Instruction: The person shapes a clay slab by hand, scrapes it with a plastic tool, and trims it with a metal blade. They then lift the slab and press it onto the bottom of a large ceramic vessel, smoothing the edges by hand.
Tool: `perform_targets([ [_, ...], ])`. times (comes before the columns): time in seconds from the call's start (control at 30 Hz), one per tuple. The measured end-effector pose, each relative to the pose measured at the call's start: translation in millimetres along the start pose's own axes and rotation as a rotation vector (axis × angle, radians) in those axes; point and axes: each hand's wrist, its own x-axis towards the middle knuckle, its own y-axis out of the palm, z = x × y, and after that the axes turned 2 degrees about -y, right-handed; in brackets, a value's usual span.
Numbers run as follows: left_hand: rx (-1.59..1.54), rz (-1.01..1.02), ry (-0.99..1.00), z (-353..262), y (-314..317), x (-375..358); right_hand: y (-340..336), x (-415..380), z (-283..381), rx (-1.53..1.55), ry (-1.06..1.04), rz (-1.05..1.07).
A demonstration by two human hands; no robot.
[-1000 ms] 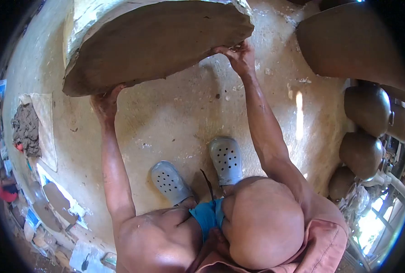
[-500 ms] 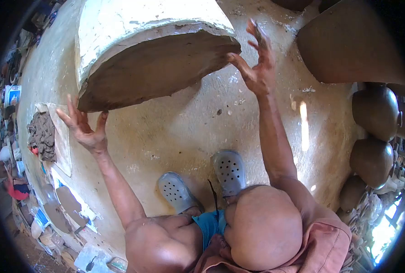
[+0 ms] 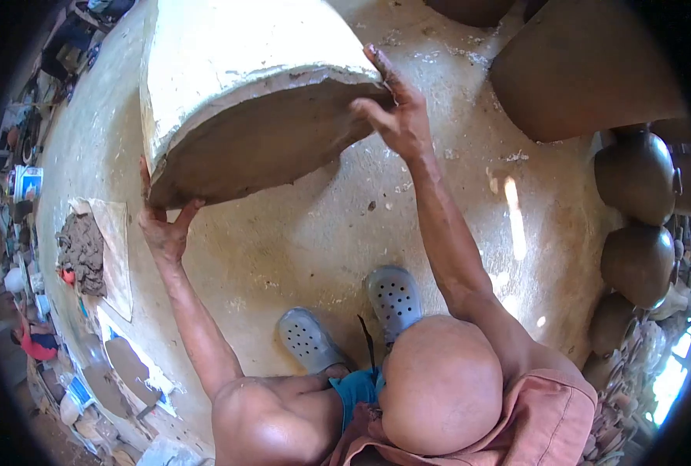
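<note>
A large white mold (image 3: 244,46) lined with brown clay (image 3: 268,140) stands in the upper left, its curved open edge facing me. My left hand (image 3: 167,221) holds the lower left corner, thumb on the clay side and fingers along the white outside. My right hand (image 3: 400,116) grips the right corner, fingers on the outside and thumb at the clay rim. The mold's far end is cut off by the top of the view.
A lump of wet clay (image 3: 83,252) lies on a cloth (image 3: 118,272) at left. Rounded brown pots (image 3: 637,179) line the right side, below a large brown vessel (image 3: 586,78). My grey clogs (image 3: 394,299) rest on the floor (image 3: 283,256).
Both hands, apart from the mold's corners before, have closed in on them. My right hand has moved left and slightly down. The whole view has shifted a little.
</note>
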Motion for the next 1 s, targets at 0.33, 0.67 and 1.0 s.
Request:
perform_targets([
  [0.33,-0.087,0.020,0.001,1.2,-1.9,0.9,9.3,1.7,11.8,-0.117,-0.076,-0.099],
  [0.67,-0.108,0.027,-0.015,-1.0,-1.3,-0.1,21.9,7.1,36.7,-0.355,-0.288,-0.124],
  [1.0,-0.115,0.051,0.027,-1.6,-1.3,2.2,29.1,28.5,48.2,-0.525,-0.324,-0.141],
])
